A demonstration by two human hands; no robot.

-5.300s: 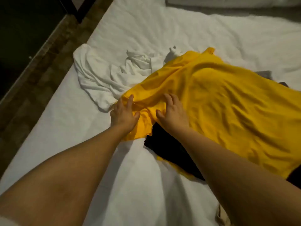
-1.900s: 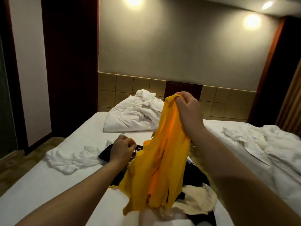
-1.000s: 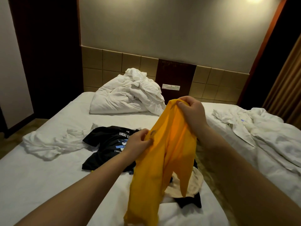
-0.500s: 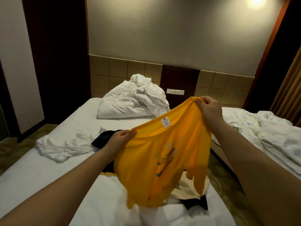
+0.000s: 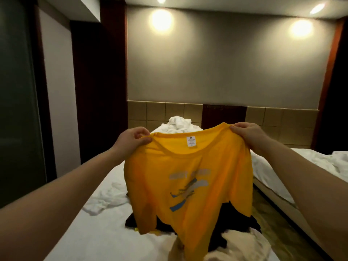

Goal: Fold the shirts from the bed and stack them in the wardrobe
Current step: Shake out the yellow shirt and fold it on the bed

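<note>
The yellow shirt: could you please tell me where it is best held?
By the shoulders either side of the collar, one hand from each side, as the left hand and right hand pinch it: the shirt hangs flat and open.

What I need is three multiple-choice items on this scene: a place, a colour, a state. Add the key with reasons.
1. The black shirt lies: A) on the bed, behind the yellow shirt; B) on the floor; C) on a chair.
2. The neck label is: A) red; B) white; C) green.
3. The yellow shirt is: A) folded flat; B) bunched in one fist; C) held up, spread open.
Key: 1 A, it shows on the sheet beside the hanging hem. 2 B, it is white against the yellow collar. 3 C, the left hand and right hand pinch its shoulders.
</note>
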